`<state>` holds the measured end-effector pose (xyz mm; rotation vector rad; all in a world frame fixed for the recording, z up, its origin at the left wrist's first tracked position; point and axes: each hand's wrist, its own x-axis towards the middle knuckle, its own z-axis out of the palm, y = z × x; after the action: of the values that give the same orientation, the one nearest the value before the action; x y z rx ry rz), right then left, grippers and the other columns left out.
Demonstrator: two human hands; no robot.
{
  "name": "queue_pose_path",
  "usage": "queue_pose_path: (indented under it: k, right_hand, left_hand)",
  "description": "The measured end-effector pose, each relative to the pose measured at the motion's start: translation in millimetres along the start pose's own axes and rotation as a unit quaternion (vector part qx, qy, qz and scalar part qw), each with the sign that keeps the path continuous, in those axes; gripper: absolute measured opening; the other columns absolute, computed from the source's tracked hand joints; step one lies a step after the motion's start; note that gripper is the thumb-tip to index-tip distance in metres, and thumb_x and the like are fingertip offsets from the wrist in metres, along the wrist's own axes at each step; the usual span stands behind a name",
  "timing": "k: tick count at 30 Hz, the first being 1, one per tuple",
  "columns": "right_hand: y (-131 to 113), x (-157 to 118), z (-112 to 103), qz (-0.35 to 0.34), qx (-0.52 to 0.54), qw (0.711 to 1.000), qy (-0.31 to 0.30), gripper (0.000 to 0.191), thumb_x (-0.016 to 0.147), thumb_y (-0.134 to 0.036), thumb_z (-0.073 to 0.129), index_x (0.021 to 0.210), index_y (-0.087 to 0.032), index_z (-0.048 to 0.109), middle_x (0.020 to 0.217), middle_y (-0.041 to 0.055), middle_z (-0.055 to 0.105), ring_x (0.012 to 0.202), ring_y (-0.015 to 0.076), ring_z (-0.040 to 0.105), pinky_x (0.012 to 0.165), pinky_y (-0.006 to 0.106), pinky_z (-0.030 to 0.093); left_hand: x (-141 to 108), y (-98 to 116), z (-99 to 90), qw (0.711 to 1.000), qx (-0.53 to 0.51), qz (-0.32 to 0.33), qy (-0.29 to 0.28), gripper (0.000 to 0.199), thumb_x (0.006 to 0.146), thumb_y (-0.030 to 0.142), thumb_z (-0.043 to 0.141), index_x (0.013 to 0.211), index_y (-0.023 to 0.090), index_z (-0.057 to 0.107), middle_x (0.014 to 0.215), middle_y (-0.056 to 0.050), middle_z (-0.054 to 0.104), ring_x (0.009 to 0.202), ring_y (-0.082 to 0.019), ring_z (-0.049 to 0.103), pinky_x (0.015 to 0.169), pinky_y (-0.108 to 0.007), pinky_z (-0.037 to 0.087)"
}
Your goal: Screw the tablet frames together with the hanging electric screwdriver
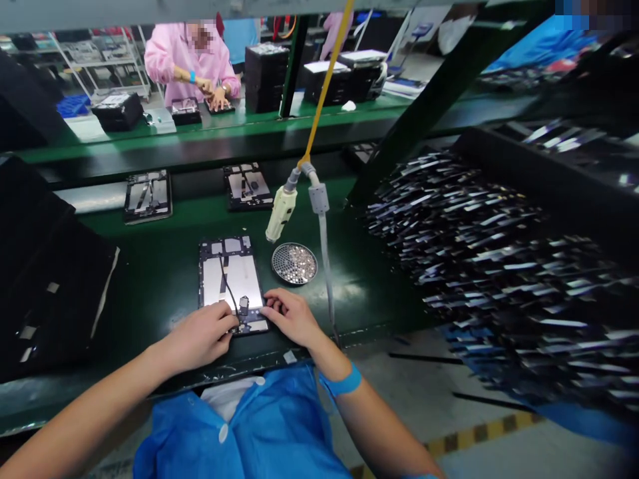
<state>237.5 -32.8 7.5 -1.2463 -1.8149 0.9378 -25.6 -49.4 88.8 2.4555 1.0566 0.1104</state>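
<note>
An opened tablet (232, 276), its black frame around a silvery back plate, lies on the green bench in front of me. A thin black cable (228, 283) runs down over it, and a small dark square part (243, 305) sits near its lower end. My left hand (207, 332) rests at the lower left of the tablet with curled fingers pressed together by the cable's end; what they pinch is hidden. At the lower right edge is my right hand (292, 318), thumb and bent fingers closed on the tablet's side.
A round perforated dish (279, 266) of small shiny pieces stands right of the tablet. Above it hangs a pale nozzle tool (282, 211) with a grey hose (324, 259). Two more tablets (148, 196) lie behind. Densely racked strips (499, 266) fill the right. A person (187, 66) works opposite.
</note>
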Motion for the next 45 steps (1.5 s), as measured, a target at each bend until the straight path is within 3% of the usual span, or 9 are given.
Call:
queue_pose_path:
  k: [5, 11, 16, 20, 27, 32, 35, 38, 45]
  right_hand:
    - [0, 0, 2, -0.006, 0.000, 1.000, 0.004, 0.029, 0.091, -0.043, 0.071, 0.106, -0.018, 0.069, 0.083, 0.0013, 0.068, 0.066, 0.0115, 0.059, 0.067, 0.025, 0.050]
    - [-1, -1, 0, -0.011, 0.000, 1.000, 0.007, 0.029, 0.092, -0.044, 0.070, 0.106, -0.018, 0.069, 0.084, 0.0021, 0.068, 0.066, 0.0115, 0.059, 0.066, 0.025, 0.051]
    - [1, -1, 0, -0.002, 0.004, 1.000, 0.007, 0.028, 0.092, -0.043, 0.069, 0.106, -0.018, 0.069, 0.084, 0.0020, 0.068, 0.067, 0.0117, 0.059, 0.065, 0.025, 0.050]
    - [1, -1, 1, 0.000, 0.003, 1.000, 0.007, 0.028, 0.092, -0.042, 0.069, 0.106, -0.018, 0.069, 0.084, 0.0017, 0.068, 0.066, 0.0111, 0.058, 0.064, 0.024, 0.049]
    - [-1, -1, 1, 0.004, 0.003, 1.000, 0.006, 0.026, 0.092, -0.040, 0.070, 0.106, -0.018, 0.069, 0.084, 0.0015, 0.068, 0.066, 0.0112, 0.059, 0.067, 0.025, 0.050]
    - [-1, -2, 0, 0.001, 0.003, 1.000, 0.009, 0.027, 0.092, -0.040, 0.070, 0.106, -0.018, 0.069, 0.084, 0.0016, 0.068, 0.065, 0.0108, 0.058, 0.067, 0.025, 0.050]
    - [0, -2, 0, -0.006, 0.005, 1.000, 0.008, 0.027, 0.092, -0.040, 0.070, 0.106, -0.018, 0.069, 0.083, 0.0016, 0.067, 0.065, 0.0108, 0.058, 0.066, 0.025, 0.050]
    - [1, -2, 1, -0.017, 0.006, 1.000, 0.009, 0.025, 0.092, -0.038, 0.070, 0.106, -0.017, 0.069, 0.083, 0.0019, 0.067, 0.066, 0.0111, 0.059, 0.066, 0.025, 0.050]
    - [1, -2, 1, -0.014, 0.004, 1.000, 0.007, 0.024, 0.093, -0.037, 0.070, 0.107, -0.018, 0.068, 0.084, 0.0019, 0.066, 0.067, 0.0115, 0.059, 0.065, 0.025, 0.049]
  left_hand:
    - [-14, -6, 30.4, 0.996, -0.047, 0.020, 0.072, 0.031, 0.100, 0.025, 0.050, 0.124, 0.023, 0.070, 0.111, -0.014, 0.067, 0.100, -0.027, 0.061, 0.087, -0.040, 0.048]
    - [-18, -8, 38.5, 0.993, -0.080, -0.003, 0.081, 0.034, 0.101, 0.028, 0.051, 0.129, 0.025, 0.070, 0.115, -0.016, 0.069, 0.109, -0.030, 0.062, 0.095, -0.047, 0.048]
    - [-20, -7, 51.3, 0.981, -0.129, -0.035, 0.137, 0.032, 0.096, 0.031, 0.061, 0.126, 0.032, 0.073, 0.120, -0.013, 0.070, 0.113, -0.032, 0.062, 0.102, -0.050, 0.045]
    - [-23, -7, 61.5, 0.983, -0.087, -0.034, 0.160, 0.035, 0.095, 0.030, 0.063, 0.129, 0.034, 0.072, 0.123, -0.014, 0.069, 0.114, -0.034, 0.060, 0.101, -0.052, 0.044]
    - [-22, -6, 64.6, 0.987, -0.053, -0.002, 0.154, 0.039, 0.098, 0.022, 0.054, 0.132, 0.028, 0.070, 0.124, -0.014, 0.069, 0.116, -0.031, 0.060, 0.104, -0.049, 0.046]
    - [-20, -6, 65.4, 0.976, -0.056, -0.005, 0.209, 0.039, 0.096, 0.018, 0.058, 0.130, 0.031, 0.071, 0.123, -0.013, 0.070, 0.113, -0.031, 0.063, 0.101, -0.049, 0.049]
    - [-21, -11, 64.5, 0.972, -0.004, 0.037, 0.234, 0.045, 0.095, 0.010, 0.054, 0.134, 0.030, 0.067, 0.123, -0.012, 0.070, 0.114, -0.030, 0.063, 0.097, -0.048, 0.052]
    - [-23, -19, 62.5, 0.968, 0.035, 0.079, 0.235, 0.047, 0.094, 0.006, 0.053, 0.137, 0.023, 0.062, 0.126, -0.014, 0.066, 0.118, -0.030, 0.060, 0.097, -0.050, 0.053]
    - [-19, -19, 62.3, 0.969, 0.033, 0.092, 0.228, 0.043, 0.093, 0.012, 0.064, 0.135, 0.017, 0.059, 0.126, -0.016, 0.063, 0.125, -0.032, 0.054, 0.104, -0.054, 0.050]
